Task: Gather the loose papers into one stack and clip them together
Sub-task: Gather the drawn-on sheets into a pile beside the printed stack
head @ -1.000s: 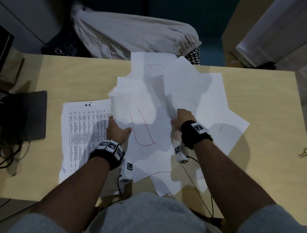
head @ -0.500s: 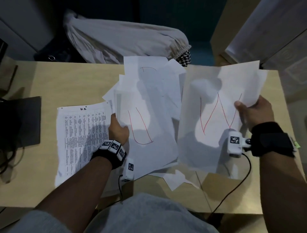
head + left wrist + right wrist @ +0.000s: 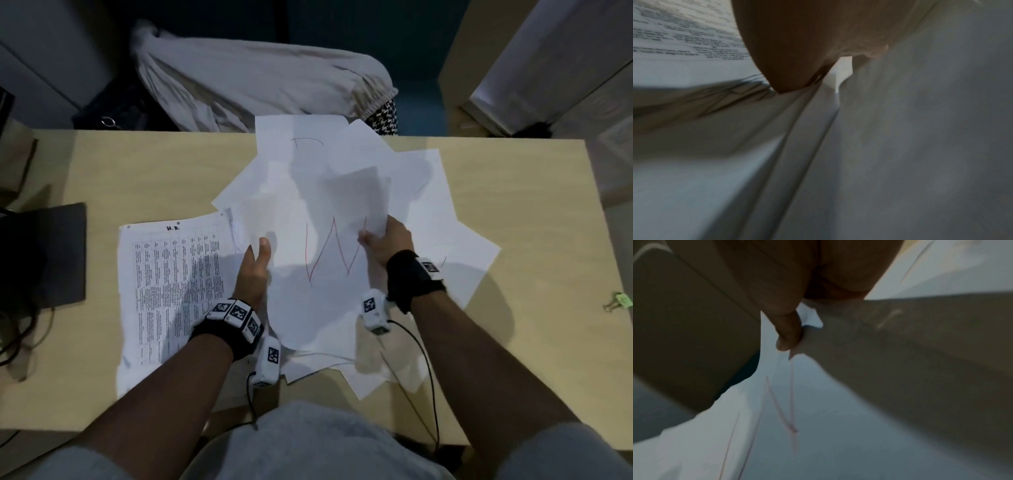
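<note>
Clamping its opposite edges, left hand (image 3: 255, 270) and right hand (image 3: 387, 243) hold the red-W sheet (image 3: 329, 274).

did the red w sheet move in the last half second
Yes: the right hand carried the red W sheet left, toward the printed page, over the pile.

The pale wooden surface (image 3: 137, 164) reaches well out to both sides of the hands. Far out from the left hand (image 3: 255, 270), a dark flat slab (image 3: 51, 257) lies at the surface's edge, with dark cables (image 3: 20, 342) looping just nearer than it. Beyond both hands, past the far edge, a bundle of pale cloth (image 3: 257, 85) is heaped, with black-and-white checked fabric (image 3: 385, 116) at its right end. A small metal ring (image 3: 108, 121) sits beside its left end. Beyond the right hand (image 3: 385, 245), further right, stands a pale wooden panel (image 3: 479, 68).
</note>
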Tool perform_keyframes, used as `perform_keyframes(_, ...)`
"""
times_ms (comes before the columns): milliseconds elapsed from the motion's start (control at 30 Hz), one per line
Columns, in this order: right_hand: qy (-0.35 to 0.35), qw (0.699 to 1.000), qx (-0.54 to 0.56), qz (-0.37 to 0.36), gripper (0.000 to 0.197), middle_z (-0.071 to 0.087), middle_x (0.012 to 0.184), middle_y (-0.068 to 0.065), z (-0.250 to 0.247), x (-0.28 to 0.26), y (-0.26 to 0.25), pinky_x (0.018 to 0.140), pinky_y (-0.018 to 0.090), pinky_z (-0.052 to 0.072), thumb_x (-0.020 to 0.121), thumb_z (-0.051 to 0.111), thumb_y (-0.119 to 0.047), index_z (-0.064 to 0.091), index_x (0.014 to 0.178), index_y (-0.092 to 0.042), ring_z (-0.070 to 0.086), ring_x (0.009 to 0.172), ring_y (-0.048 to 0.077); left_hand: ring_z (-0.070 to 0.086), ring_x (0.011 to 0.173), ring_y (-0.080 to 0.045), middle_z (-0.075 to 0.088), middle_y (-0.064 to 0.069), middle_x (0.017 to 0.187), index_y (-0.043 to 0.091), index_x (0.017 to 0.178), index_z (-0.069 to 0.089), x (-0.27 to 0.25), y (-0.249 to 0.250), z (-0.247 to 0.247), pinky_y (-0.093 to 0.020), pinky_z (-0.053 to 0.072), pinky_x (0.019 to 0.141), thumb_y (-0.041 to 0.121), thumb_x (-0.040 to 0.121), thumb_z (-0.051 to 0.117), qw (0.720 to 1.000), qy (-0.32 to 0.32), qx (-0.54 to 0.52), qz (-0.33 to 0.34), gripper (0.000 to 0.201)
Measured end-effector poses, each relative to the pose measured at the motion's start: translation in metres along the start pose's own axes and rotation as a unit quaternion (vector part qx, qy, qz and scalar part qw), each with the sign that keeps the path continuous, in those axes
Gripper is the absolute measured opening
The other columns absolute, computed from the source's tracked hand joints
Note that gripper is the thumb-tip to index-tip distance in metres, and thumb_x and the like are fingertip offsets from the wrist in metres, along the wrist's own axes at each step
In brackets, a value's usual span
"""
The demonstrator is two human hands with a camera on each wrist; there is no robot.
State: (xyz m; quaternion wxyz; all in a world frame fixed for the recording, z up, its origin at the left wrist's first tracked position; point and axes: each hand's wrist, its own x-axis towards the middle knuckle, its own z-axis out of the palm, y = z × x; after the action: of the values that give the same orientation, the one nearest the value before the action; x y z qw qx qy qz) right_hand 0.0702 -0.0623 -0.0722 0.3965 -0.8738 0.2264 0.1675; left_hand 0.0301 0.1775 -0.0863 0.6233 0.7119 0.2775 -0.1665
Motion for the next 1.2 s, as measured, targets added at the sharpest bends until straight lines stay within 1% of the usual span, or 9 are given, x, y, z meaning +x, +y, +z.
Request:
perform_keyframes(100, -0.045, 0.999, -0.013, -0.017, 0.04, 0.063, 0.119, 0.013, 0.022, 0.005, -0.007, 0.084, 0.027, 0.043, 0.087, 0.064, -0.029, 0.056, 0.121, -0.008, 0.058, 0.11, 0.03, 0.048, 0.127, -0.019, 0.052, 0.003, 0.139, 0.026, 0.139, 0.04, 0.003, -0.006, -0.002, -0.041, 0.036, 0.109, 0.066, 0.06, 0.074, 0.996, -0.006, 0.092, 0.01, 0.094)
perform_keyframes(200, -0.038, 0.993, -0.081, -0.076, 0.041, 0.06, 0.114, 0.013, 0.023, 0.016, -0.009, 0.085, 0.033, 0.045, 0.087, 0.061, -0.041, 0.06, 0.113, -0.009, 0.056, 0.108, 0.031, 0.054, 0.12, -0.024, 0.057, -0.006, 0.132, 0.016, 0.137, 0.042, 0.006, -0.009, -0.003, -0.03, 0.041, 0.099, 0.03, 0.07, 0.082, 0.979, 0.023, 0.199, 0.041, 0.08)
perform_keyframes(267, 0.009, 0.989, -0.128, -0.078, 0.044, 0.052, 0.125, 0.011, 0.008, 0.031, -0.008, 0.094, 0.038, 0.042, 0.086, 0.059, -0.045, 0.059, 0.119, -0.016, 0.05, 0.117, 0.03, 0.047, 0.129, -0.028, 0.049, -0.011, 0.14, 0.01, 0.145, 0.031, 0.009, -0.009, -0.006, -0.033, 0.039, 0.105, 0.023, 0.077, 0.077, 0.972, 0.044, 0.227, 0.037, 0.083)
perform_keyframes(467, -0.045, 0.93, -0.346, -0.115, 0.081, 0.003, 0.16, 0.003, -0.04, 0.082, -0.014, 0.114, 0.042, 0.026, 0.087, 0.061, -0.042, 0.017, 0.149, -0.014, 0.013, 0.146, 0.024, 0.054, 0.12, -0.029, 0.055, -0.011, 0.131, 0.011, 0.141, 0.034, 0.01, -0.007, -0.009, -0.029, 0.04, 0.095, 0.012, 0.084, 0.07, 0.976, 0.088, 0.197, 0.033, 0.068)
perform_keyframes(567, -0.094, 0.893, -0.416, -0.143, 0.094, 0.01, 0.159, 0.001, -0.041, 0.089, -0.014, 0.11, 0.046, 0.033, 0.082, 0.059, -0.058, 0.002, 0.151, -0.028, 0.022, 0.142, 0.028, 0.057, 0.115, -0.026, 0.058, -0.009, 0.128, 0.013, 0.138, 0.038, 0.012, -0.011, -0.015, -0.028, 0.043, 0.092, 0.012, 0.084, 0.07, 0.978, 0.142, 0.149, 0.03, 0.063)
perform_keyframes(733, -0.024, 0.871, -0.474, -0.125, 0.076, 0.043, 0.135, 0.01, -0.046, 0.071, 0.011, 0.099, 0.047, 0.034, 0.082, 0.049, -0.066, 0.03, 0.142, -0.024, 0.043, 0.122, 0.033, 0.052, 0.119, -0.027, 0.052, -0.011, 0.134, 0.011, 0.143, 0.03, 0.019, -0.01, -0.022, -0.03, 0.039, 0.096, 0.007, 0.086, 0.066, 0.976, 0.191, 0.106, 0.027, 0.068)
perform_keyframes(900, -0.018, 0.836, -0.548, -0.03, 0.067, 0.041, 0.14, 0.006, -0.068, 0.057, 0.032, 0.106, 0.045, 0.027, 0.085, 0.045, -0.063, 0.053, 0.128, -0.012, 0.036, 0.129, 0.027, 0.053, 0.119, -0.028, 0.054, -0.01, 0.132, 0.012, 0.14, 0.032, 0.023, -0.013, -0.023, -0.026, 0.037, 0.094, 0.006, 0.087, 0.065, 0.98, 0.165, 0.114, 0.015, 0.063)
perform_keyframes(1100, -0.001, 0.93, -0.349, -0.115, 0.074, 0.041, 0.131, 0.015, -0.049, 0.035, 0.013, 0.099, 0.043, 0.04, 0.076, 0.066, -0.057, 0.05, 0.126, -0.005, 0.041, 0.122, 0.034, 0.051, 0.123, -0.027, 0.052, -0.009, 0.136, 0.016, 0.144, 0.028, 0.024, -0.019, -0.019, -0.028, 0.036, 0.099, 0.01, 0.087, 0.065, 0.981, 0.129, 0.142, 0.013, 0.068)
perform_keyframes(1200, -0.015, 0.957, -0.289, -0.028, 0.084, 0.04, 0.132, 0.018, -0.009, 0.024, 0.002, 0.098, 0.041, 0.039, 0.074, 0.072, -0.05, 0.035, 0.134, -0.004, 0.038, 0.123, 0.035, 0.04, 0.135, -0.028, 0.04, -0.008, 0.148, 0.019, 0.149, 0.018, 0.027, -0.021, -0.017, -0.037, 0.031, 0.111, 0.013, 0.087, 0.066, 0.981, 0.101, 0.166, -0.007, 0.079)
